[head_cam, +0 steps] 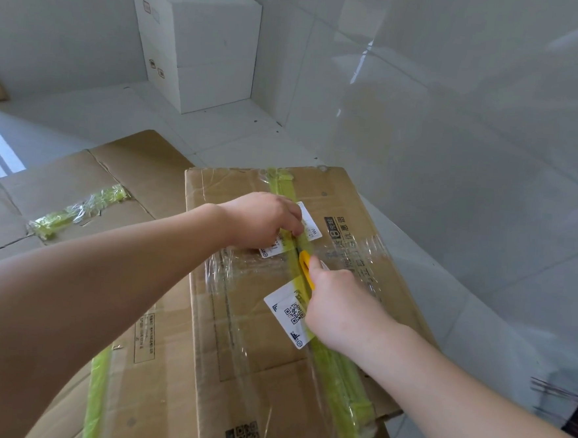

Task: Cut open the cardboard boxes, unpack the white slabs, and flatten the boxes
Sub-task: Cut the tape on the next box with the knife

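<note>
The right hand (337,311) has its fingers curled round a yellow cutter (306,263), forefinger laid along its back, the tip set on the green tape seam (338,376) about midway along the sealed cardboard box (259,336). Just ahead of the cutter, the left hand (263,222) presses down on the seam, fingers bent against the tape and a white label (309,225) — whether they pinch anything I cannot tell. The box lies on flattened cardboard (77,187) on the floor, with a wad of stripped tape (76,209) to its left and a stack of white slabs (204,42) in the far corner.

The risk, I judge, is the left hand — it sits directly in the cutter's path, so a slip through slick tape could reach it. A deep cut could also score the slabs inside.
</note>
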